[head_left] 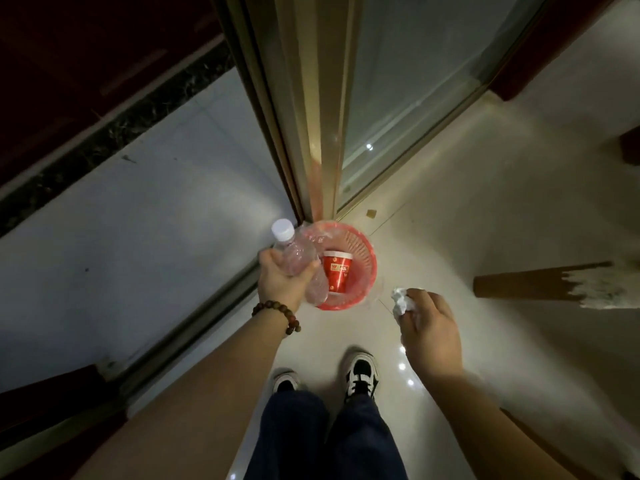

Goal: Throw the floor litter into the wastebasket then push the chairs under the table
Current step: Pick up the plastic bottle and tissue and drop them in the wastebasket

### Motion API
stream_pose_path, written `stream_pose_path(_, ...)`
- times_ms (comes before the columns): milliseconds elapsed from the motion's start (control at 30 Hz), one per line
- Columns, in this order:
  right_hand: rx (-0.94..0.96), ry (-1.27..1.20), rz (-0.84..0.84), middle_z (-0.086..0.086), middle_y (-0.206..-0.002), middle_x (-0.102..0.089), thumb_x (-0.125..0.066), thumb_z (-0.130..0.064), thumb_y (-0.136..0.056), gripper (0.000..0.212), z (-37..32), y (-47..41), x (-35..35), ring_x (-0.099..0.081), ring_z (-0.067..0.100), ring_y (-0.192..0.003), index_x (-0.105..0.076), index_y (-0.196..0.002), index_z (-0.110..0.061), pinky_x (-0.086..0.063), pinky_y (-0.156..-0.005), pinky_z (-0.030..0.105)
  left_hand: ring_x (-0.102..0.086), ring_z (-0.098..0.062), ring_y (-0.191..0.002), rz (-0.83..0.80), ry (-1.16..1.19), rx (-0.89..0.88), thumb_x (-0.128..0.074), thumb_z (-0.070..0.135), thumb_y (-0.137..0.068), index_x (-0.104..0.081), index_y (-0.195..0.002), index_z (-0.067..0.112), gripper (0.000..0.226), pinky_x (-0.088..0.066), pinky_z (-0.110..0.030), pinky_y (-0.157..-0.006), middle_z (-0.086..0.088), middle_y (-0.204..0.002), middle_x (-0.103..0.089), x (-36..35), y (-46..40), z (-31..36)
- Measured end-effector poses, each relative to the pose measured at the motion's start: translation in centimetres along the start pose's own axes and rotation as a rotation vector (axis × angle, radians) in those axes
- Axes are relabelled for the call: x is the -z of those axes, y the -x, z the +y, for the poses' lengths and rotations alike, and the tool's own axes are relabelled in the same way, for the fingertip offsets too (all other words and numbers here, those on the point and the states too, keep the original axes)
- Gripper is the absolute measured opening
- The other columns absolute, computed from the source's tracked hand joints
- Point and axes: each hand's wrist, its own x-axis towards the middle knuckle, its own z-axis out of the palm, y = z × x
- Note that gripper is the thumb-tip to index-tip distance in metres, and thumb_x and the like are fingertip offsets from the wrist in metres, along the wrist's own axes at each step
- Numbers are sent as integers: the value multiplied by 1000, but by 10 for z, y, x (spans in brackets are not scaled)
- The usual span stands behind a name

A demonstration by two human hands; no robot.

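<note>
A red plastic wastebasket [367,258] with a clear liner stands on the floor against a gold door frame. A red paper cup [337,273] lies inside it. My left hand [282,280] grips a clear plastic bottle [294,254] with a white cap, held over the basket's left rim. My right hand [431,332] holds a crumpled white paper ball [401,301], to the right of the basket and a little nearer to me.
A gold sliding-door frame [311,116] and glass panel rise behind the basket. A brown wooden leg [519,284] with a white fringed cloth sits at the right. My feet [360,374] stand on the shiny tiled floor below the basket. A door track [194,323] runs along the left.
</note>
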Motion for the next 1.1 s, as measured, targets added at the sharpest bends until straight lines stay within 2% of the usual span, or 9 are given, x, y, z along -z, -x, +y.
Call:
stream_pose_path(167, 6, 11, -46, 8, -103, -61, -62, -14, -87, 21, 43, -28, -40, -53, 27, -94, -63, -107, -13, -34, -75, 26, -57, -24, -113, 1, -5, 61, -83, 32, -70, -43, -125, 19, 69, -51, -41, -87, -2, -124, -57, -47, -56, -45)
stream_pose_path(267, 16, 26, -71, 8, -104, -61, -62, -14, -86, 21, 54, -38, -54, -53, 27, -93, -62, -107, -12, -34, -74, 26, -56, -25, -117, -41, 14, 78, -81, 35, -71, -39, -134, 22, 78, -51, -45, -91, -2, -130, -56, -61, -76, -64)
stream_pose_path(467, 46, -16, -111, 5, -104, -60, -58, -22, -89, 19, 48, -59, -65, -54, 25, -93, -62, -106, -15, -39, -73, 29, -55, -15, -112, -91, -17, -33, -62, 48, -85, -36, -139, 29, 63, -48, -31, -81, 6, -130, -53, -54, -76, -66)
stream_pose_path(567, 72, -32, -133, 3, -98, -59, -60, -21, -88, 15, 36, -73, -78, -56, 25, -86, -62, -102, -15, -38, -68, 28, -44, -3, -107, -76, -90, -130, -59, 41, -90, -40, -137, 30, 52, -40, -21, -84, 17, -119, -47, -43, -60, -67)
stream_pose_path(667, 95, -34, -152, 5, -99, -62, -59, -19, -88, 15, 26, -90, -99, -54, 26, -90, -63, -103, -15, -36, -68, 27, -36, 1, -115, -69, -190, -184, -62, 39, -89, -37, -141, 30, 58, -34, -25, -96, 20, -122, -39, -36, -48, -77)
stream_pose_path(767, 48, -36, -171, 8, -115, -61, -58, -24, -89, 28, 17, -106, -123, -53, 28, -102, -59, -116, -15, -41, -77, 28, -42, -6, -122, -72, -287, -279, -61, 42, -87, -39, -140, 28, 58, -40, -35, -104, 13, -132, -46, -32, -47, -96)
stream_pose_path(833, 1, -30, -179, 6, -135, -51, -61, -31, -88, 46, 12, -111, -134, -48, 28, -119, -49, -131, -20, -44, -94, 35, -43, -13, -126, -79, -356, -315, -58, 43, -87, -38, -141, 25, 60, -42, -43, -105, 4, -135, -49, -31, -47, -106)
stream_pose_path(900, -35, -20, -193, 4, -149, -36, -63, -36, -87, 61, 9, -113, -141, -38, 28, -131, -37, -141, -25, -37, -105, 42, -37, -19, -134, -90, -414, -320, -56, 44, -87, -33, -144, 23, 65, -39, -48, -107, 0, -142, -45, -30, -47, -114)
stream_pose_path(1100, -30, 18, -215, -1, -155, -23, -56, -43, -90, 64, 9, -95, -131, -26, 27, -139, -27, -145, -30, -30, -109, 45, -36, -20, -135, -63, -537, -337, -59, 41, -87, -30, -146, 21, 68, -38, -47, -107, -3, -145, -42, -24, -40, -103)
